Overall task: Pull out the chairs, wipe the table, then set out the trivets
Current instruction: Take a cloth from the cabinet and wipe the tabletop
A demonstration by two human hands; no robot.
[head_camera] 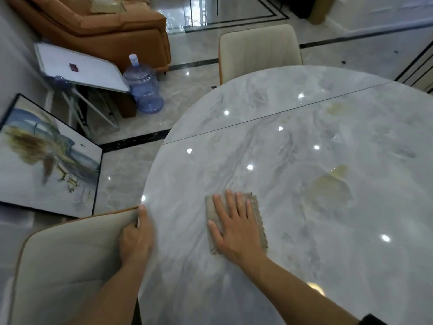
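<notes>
1. Right hand (234, 221): fingers straight and spread, palm flat, pressing the cloth (210, 211) onto the table (304, 266). Nothing is gripped. Fingertips point to about 12 o'clock.
2. Cloth: grey-beige, folded to a rough rectangle with a scalloped right edge. It lies flat on the near-left part of the top, well in from the rim. Its long axis runs roughly 11 to 5 o'clock, close to the line of the forearm.
3. Left hand (136, 238): fingers curled over the top edge of the near chair (70, 266), holding its back where it meets the table rim, at 9 o'clock of the cloth.
4. Key relation: a yellowish smear (330, 184) sits at about 2 o'clock of the right hand, well apart from the cloth. A fainter one (335, 107) lies further out at 1 o'clock. The right hand is the nearer.
5. Judgement: wiping step in hand. The next stroke should run up and to the right, broad side of the cloth leading.
6. Table: glossy grey marble look, one seam across it. No trivets in view.
</notes>
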